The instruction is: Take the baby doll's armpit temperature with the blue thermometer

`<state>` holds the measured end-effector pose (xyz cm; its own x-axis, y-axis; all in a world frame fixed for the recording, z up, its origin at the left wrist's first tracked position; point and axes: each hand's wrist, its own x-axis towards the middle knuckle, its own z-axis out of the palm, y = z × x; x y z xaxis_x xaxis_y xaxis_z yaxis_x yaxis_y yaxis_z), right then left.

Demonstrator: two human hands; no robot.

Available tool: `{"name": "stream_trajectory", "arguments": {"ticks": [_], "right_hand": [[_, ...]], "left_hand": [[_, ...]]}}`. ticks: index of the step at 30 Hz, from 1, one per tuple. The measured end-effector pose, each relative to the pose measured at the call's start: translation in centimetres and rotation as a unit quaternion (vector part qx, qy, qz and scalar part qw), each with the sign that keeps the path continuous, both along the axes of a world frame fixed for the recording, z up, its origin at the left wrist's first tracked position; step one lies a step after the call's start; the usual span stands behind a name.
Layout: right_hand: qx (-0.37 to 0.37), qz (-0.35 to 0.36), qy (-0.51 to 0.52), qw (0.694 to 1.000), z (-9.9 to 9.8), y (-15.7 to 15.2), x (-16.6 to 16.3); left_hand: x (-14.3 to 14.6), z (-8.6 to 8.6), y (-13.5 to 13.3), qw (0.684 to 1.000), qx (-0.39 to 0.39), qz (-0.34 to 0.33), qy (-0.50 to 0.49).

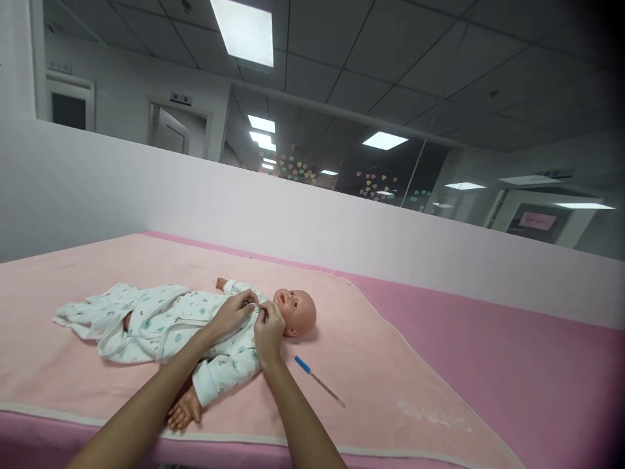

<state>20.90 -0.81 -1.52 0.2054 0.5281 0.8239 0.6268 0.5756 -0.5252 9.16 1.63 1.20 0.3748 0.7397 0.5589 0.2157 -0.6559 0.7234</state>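
Observation:
A baby doll [299, 312] lies on its back with its head toward the right. It wears a white printed baby outfit [195, 305] with long sleeves, and the loose leg part spreads out to the left. At the upper chest, just below the chin, my left hand [237, 314] pinches the collar of the outfit. Close beside it, my right hand [269, 329] is also closed on the collar, fingertips nearly meeting those of the left. The exact bit of cloth or fastening between the fingers is partly hidden.
A thin clear stick with a blue end [319, 383], resembling a thermometer, lies right of my right forearm. Under the doll is a peach mat [390, 384] with pale edging, on a pink padded surface [488, 345]. A low white wall [342, 225] with glass above stands behind.

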Motion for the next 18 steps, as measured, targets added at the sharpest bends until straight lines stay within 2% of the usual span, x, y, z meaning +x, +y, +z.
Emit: {"name": "stream_trajectory", "arguments": {"ticks": [6,12,18], "right_hand": [[-0.005,-0.015,-0.033,0.999,-0.1,0.1,0.0],[-0.012,-0.012,-0.170,0.985,0.4,-0.4,-0.5],[-0.032,0.000,-0.204,0.978,1.3,-0.2,-0.5]], "left_hand": [[-0.5,0.7,0.1,0.997,-0.065,-0.025,-0.044],[-3.5,2.5,-0.1,0.995,0.002,0.029,-0.098],[-5.0,1.3,-1.0,0.997,0.010,0.012,0.074]]}}
